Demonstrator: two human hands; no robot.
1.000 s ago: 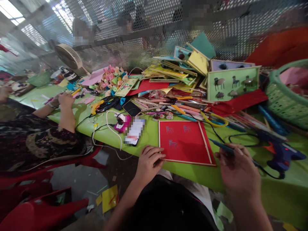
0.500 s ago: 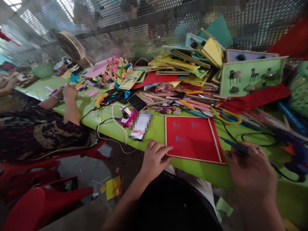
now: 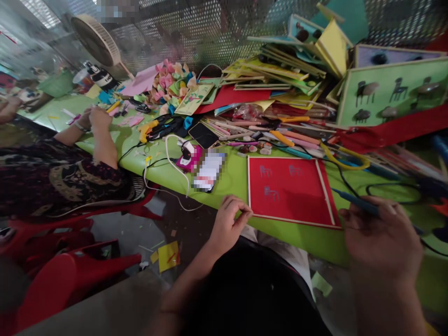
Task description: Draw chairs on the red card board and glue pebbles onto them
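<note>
A red card panel edged with pale wooden strips lies on the green tabletop, and three small chair-like shapes are drawn in its upper and left parts. At its lower-left corner is my left hand, thumb and fingertips pinched together beside the edge; whether anything thin is between them I cannot make out. My right hand, to the right of the panel, grips a blue pen-shaped tool. The tool's narrow tip points left, just above the panel's right edge. A dark cable runs near this hand.
Left of the panel lie a phone and a magenta power strip with white cables. Behind are pencils, sticks and a stack of framed cards. A green framed picture leans at right. Another person's hands work at left, near a fan.
The view has shifted, moving the table's things up and to the right. My left thumb has slid off the panel's edge and now meets the fingertips. My right hand keeps its blue tool.
</note>
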